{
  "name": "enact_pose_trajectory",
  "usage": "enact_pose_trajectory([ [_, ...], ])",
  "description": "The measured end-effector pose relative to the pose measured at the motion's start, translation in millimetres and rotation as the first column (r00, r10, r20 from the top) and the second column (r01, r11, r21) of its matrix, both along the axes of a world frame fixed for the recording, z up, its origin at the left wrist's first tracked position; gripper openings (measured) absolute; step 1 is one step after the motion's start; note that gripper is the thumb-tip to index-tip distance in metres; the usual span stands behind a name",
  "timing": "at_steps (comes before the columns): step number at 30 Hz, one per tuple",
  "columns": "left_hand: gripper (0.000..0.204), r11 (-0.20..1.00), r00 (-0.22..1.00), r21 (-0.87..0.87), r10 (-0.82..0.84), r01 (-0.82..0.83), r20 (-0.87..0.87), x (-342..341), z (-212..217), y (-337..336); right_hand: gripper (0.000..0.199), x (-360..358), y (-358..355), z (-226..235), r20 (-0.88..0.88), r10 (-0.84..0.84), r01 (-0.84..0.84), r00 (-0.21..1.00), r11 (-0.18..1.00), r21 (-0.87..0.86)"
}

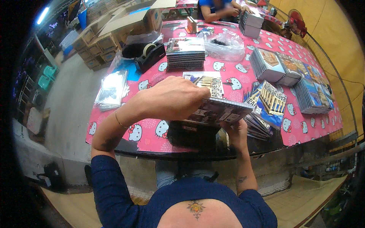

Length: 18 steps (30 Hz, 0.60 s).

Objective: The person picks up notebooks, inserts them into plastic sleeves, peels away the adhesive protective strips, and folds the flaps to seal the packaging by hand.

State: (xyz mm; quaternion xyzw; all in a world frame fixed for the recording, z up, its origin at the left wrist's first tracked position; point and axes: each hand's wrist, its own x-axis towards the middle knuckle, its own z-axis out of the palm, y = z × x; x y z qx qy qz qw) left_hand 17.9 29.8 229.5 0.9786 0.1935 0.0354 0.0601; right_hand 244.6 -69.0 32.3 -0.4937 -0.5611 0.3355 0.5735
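In front of me a spiral notebook [224,111] is held tilted above the table's near edge, its wire-bound side facing up. My left hand [173,98] is closed at the notebook's left end, knuckles up; its fingertips are mostly hidden. My right hand [236,133] grips the notebook from below at its right end, thumb against the cover. Just beyond lies another notebook [205,80] with a picture of columns on its cover. Right of my right hand, a loose pile of similar notebooks [270,104] leans unevenly. A dark object [194,136] sits below the held notebook.
A notebook stack [185,53] stands beyond my hands, beside a black tape dispenser [150,57]. Clear plastic sleeves [112,89] lie left, a plastic bag [226,45] farther back. More notebook stacks [268,66] fill the right. Across the pink table, another person [218,10] handles a stack.
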Motion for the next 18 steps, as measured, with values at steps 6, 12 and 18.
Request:
enact_pose_trajectory([
  [6, 0.019, 0.999, 1.0, 0.033, 0.0, 0.001, -0.022, -9, -4, -5, 0.034, -13, -2, -10, 0.071, -0.073, 0.076, 0.995, 0.996, -0.048],
  [12, 0.064, 0.908, 0.961, 0.327, 0.217, -0.263, 0.17, -30, -122, -31, 0.062, -34, -3, -24, -0.141, 0.063, -0.06, 0.988, 0.998, 0.031],
  [18, 0.068, 0.704, 0.146, -0.581, 0.679, -0.408, 0.719, -56, -200, -39, 0.062, -55, 6, -20, -0.068, -0.02, 0.026, 0.998, 0.996, 0.081],
])
